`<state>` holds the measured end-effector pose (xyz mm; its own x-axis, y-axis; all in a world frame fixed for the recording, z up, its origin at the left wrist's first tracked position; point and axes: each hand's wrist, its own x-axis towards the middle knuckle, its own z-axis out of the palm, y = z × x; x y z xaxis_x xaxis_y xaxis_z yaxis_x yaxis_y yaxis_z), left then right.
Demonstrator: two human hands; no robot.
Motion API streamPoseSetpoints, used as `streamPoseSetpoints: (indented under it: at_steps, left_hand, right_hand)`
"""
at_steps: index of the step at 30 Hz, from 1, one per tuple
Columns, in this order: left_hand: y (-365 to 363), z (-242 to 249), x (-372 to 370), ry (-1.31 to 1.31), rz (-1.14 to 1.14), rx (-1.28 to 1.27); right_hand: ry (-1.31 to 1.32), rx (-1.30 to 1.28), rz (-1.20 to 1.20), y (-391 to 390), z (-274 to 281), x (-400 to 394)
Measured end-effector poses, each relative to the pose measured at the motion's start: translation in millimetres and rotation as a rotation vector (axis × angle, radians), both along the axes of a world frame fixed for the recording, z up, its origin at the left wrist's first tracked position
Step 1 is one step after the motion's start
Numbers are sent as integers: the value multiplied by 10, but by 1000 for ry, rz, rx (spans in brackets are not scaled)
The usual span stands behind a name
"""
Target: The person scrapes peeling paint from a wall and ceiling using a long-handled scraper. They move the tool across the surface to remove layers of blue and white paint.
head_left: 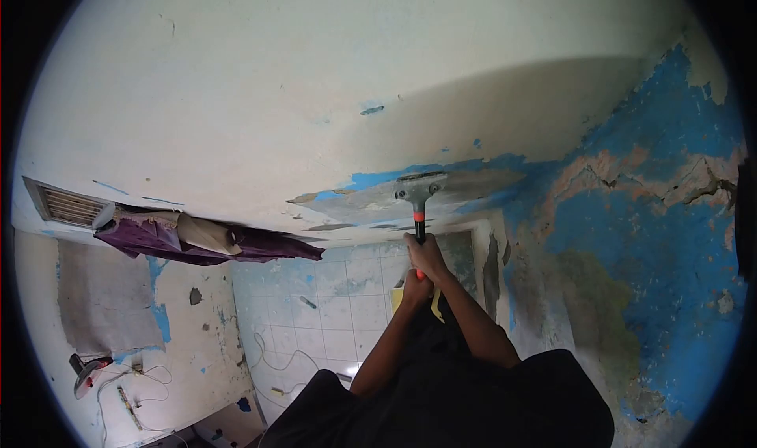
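Both hands are wrapped around the black and red handle of a wall scraper (pixel 419 204). My right hand (pixel 426 257) grips higher up, nearer the head. Just below it, my left hand (pixel 417 287) closes around the lower end. The scraper's wide grey head lies against the wall (pixel 260 101), at the edge of a bare grey patch (pixel 363 198) where the cream paint is gone. Blue paint shows along the top of that patch. The blade's exact contact is hard to make out.
A purple and beige cloth (pixel 213 239) lies along a ledge at left, beside a slatted vent (pixel 69 205). On the right, the blue wall (pixel 631 251) has a long crack. Below are a tiled floor (pixel 315 322) with a loose cable and a red-black tool (pixel 91 373).
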<state>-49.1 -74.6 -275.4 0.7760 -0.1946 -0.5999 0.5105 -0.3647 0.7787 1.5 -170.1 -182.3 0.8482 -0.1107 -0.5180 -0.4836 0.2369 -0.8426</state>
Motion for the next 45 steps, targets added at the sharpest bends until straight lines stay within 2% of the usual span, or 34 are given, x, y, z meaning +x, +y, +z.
streamPoseSetpoints:
  at_steps: [3,6,9,11,12,15,18,21,24,27,30,33,35,36,39,40,42,45]
  left_hand:
    - [-134,366,-106,22,88,24]
    - [-155,-30,-167,-39,74,-65]
    - [-158,38,-75,14,7,-41]
    - [-269,424,-105,-2,68,0]
    - [-318,561,-104,-12,102,19]
    - [-304,316,-97,-45,134,-87]
    - [-215,-83,-80,13,111,-7]
    - [-289,377,-132,34,115,-83]
    - [-265,345,-98,39,127,-110]
    - [-242,692,-94,56,102,-95]
    - [-256,704,-90,106,113,-78]
    - [-111,-48,-97,-5,71,-104]
    - [-103,-127,-127,-23,77,-4]
    - [-114,-134,-156,-34,83,41]
    - [-148,-64,-135,-21,106,-86]
    - [-171,143,-4,-36,109,-80]
    - [-144,459,-59,-15,120,-55]
    - [-126,352,-58,-1,104,-101]
  right_hand:
    - [18,2,24,4,-115,1]
    - [7,-70,56,-69,-131,52]
    - [-19,-82,75,-77,-13,-48]
    - [-41,-110,62,-110,7,7]
    - [-75,-206,97,-111,-34,5]
    - [-75,-234,54,-93,-119,28]
    - [-60,-223,51,-88,135,35]
    - [4,-141,83,-89,22,-6]
    - [-99,-245,72,-76,10,23]
    - [-55,-149,56,-52,156,-8]
    - [-29,-200,82,-29,-16,-8]
    - [-63,-179,72,-20,176,39]
    - [-35,-164,66,0,155,32]
    - [-22,-161,67,-4,143,18]
    - [-17,-105,61,17,10,15]
    - [-105,-146,56,28,31,70]
    - [-64,-82,63,47,83,30]
    - [-33,-73,70,61,40,73]
